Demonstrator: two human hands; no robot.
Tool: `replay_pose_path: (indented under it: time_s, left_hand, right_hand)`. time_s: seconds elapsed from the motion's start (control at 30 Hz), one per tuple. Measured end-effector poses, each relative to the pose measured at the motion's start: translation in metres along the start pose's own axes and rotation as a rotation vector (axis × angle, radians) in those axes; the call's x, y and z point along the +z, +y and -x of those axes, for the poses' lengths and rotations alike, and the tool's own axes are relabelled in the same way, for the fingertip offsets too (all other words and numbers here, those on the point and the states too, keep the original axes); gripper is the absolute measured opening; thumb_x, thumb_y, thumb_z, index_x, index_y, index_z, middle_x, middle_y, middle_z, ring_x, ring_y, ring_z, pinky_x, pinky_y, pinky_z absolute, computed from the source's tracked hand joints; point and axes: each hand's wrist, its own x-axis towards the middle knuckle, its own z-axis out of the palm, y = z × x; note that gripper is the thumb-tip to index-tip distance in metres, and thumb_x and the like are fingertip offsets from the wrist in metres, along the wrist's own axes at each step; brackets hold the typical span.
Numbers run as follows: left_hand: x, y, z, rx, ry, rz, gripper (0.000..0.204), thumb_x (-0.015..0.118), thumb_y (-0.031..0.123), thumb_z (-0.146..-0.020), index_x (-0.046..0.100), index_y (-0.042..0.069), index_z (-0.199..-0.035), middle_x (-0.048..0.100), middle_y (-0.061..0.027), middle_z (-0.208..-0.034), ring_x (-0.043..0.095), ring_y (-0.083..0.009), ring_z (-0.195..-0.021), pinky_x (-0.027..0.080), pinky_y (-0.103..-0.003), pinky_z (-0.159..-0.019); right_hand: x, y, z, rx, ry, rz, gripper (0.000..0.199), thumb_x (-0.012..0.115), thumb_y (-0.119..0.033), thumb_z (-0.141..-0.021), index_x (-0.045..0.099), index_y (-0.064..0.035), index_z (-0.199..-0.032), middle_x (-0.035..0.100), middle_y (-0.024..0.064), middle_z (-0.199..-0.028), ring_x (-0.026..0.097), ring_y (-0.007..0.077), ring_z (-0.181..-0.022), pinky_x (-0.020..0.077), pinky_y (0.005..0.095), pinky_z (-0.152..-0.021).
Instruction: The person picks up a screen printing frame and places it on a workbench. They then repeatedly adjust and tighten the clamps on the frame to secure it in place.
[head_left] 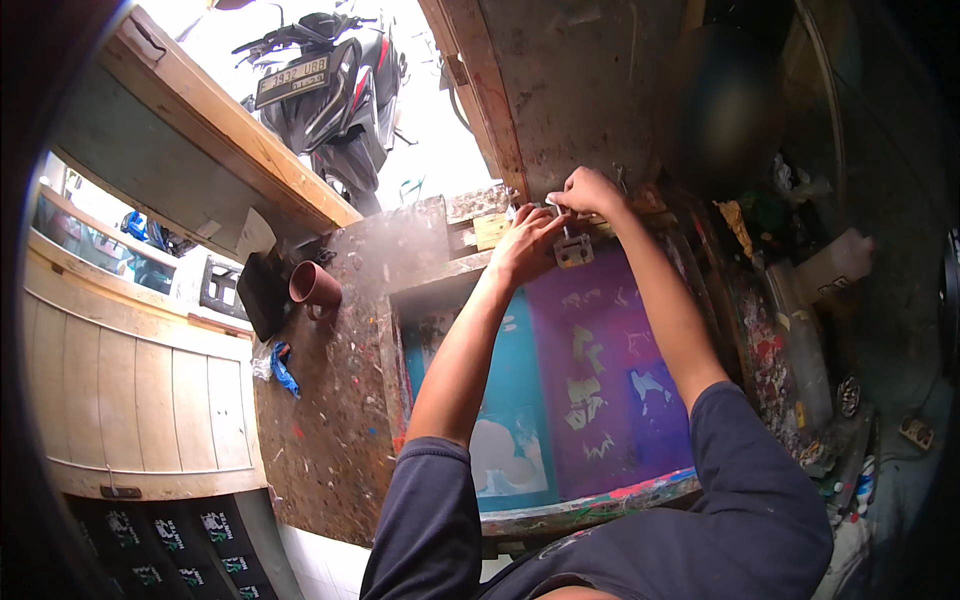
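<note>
A wooden-framed printing screen with teal and purple mesh lies flat on a paint-spattered table. At its far edge sits a small metal hinge clamp. My left hand rests on the frame just left of the clamp, fingers curled toward it. Just above the clamp, my right hand pinches a small part at its top. Both forearms stretch over the screen from dark blue sleeves.
A brown mug and a black box stand on the table's left. A blue rag lies near its edge. A parked scooter is outside. Paint-crusted clutter fills the right side.
</note>
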Motion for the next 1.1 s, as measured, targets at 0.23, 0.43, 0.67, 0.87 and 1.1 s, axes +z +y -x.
replay_pose_path:
  time_s: [0.23,0.43,0.67,0.87,1.1]
  left_hand:
    - [-0.002,0.003,0.001,-0.014,0.005,-0.047,0.069,0.074,0.018,-0.067,0.05,0.012,-0.132,0.061,-0.0128,-0.12,0.05,-0.027,-0.124,0.029,-0.043,-0.114]
    - [0.001,0.002,0.002,0.0,0.037,-0.042,0.068,0.073,0.018,-0.067,0.052,0.011,-0.131,0.06,-0.0122,-0.119,0.05,-0.0261,-0.124,0.029,-0.044,-0.114]
    - [0.003,-0.002,0.002,0.033,0.007,-0.061,0.063,0.071,0.016,-0.065,0.055,0.008,-0.126,0.062,-0.0094,-0.111,0.051,-0.0233,-0.12,0.028,-0.042,-0.114]
    - [0.003,0.002,0.001,-0.014,0.033,-0.095,0.066,0.067,0.017,-0.067,0.049,0.007,-0.13,0.06,-0.0104,-0.109,0.052,-0.0233,-0.119,0.027,-0.043,-0.114]
    - [-0.002,0.005,0.0,-0.01,0.004,-0.088,0.072,0.071,0.021,-0.069,0.046,0.011,-0.135,0.06,-0.0119,-0.111,0.053,-0.0245,-0.119,0.026,-0.044,-0.114]
  right_hand:
    - [-0.006,-0.002,-0.027,0.024,-0.11,0.211,0.058,0.076,-0.052,-0.07,0.071,0.0043,-0.084,0.07,0.0187,-0.076,0.069,0.0274,-0.07,0.0536,0.0376,-0.067]
    - [-0.004,-0.015,-0.035,0.102,-0.296,0.175,0.051,0.079,-0.039,-0.065,0.072,0.0021,-0.094,0.07,0.0242,-0.097,0.07,0.0338,-0.089,0.0545,0.039,-0.076]
    - [0.014,-0.054,-0.024,0.127,-0.073,0.517,0.041,0.074,-0.021,-0.066,0.073,-0.0031,-0.104,0.07,0.0172,-0.11,0.068,0.0289,-0.105,0.0546,0.0416,-0.087]
    - [-0.006,-0.054,-0.039,0.08,-0.379,0.503,0.035,0.073,-0.029,-0.075,0.074,-0.0057,-0.101,0.072,0.0114,-0.091,0.069,0.0241,-0.08,0.0545,0.0361,-0.069]
    - [-0.02,0.015,-0.061,-0.006,-0.772,-0.061,0.054,0.057,-0.063,-0.09,0.065,-0.0096,-0.085,0.049,-0.003,-0.063,0.042,0.0084,-0.055,0.0354,0.0272,-0.05]
